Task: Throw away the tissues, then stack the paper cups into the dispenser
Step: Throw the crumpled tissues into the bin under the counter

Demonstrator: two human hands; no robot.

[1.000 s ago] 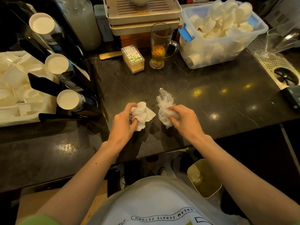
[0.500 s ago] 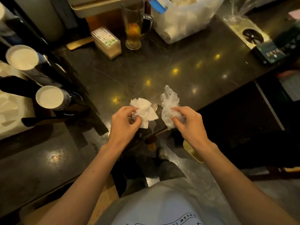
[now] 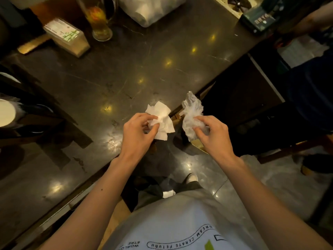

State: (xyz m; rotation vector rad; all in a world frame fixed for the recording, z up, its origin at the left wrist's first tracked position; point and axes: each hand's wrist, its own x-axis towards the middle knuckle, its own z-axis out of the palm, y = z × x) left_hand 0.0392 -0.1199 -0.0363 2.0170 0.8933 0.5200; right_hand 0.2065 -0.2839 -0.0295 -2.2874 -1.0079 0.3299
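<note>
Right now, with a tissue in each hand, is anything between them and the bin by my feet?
Nothing visible blocks the drop. The left hand pinches a folded tissue over the counter edge; the right hand holds a crumpled tissue past it. Only a sliver of the bin's rim shows beneath the right hand.
</note>
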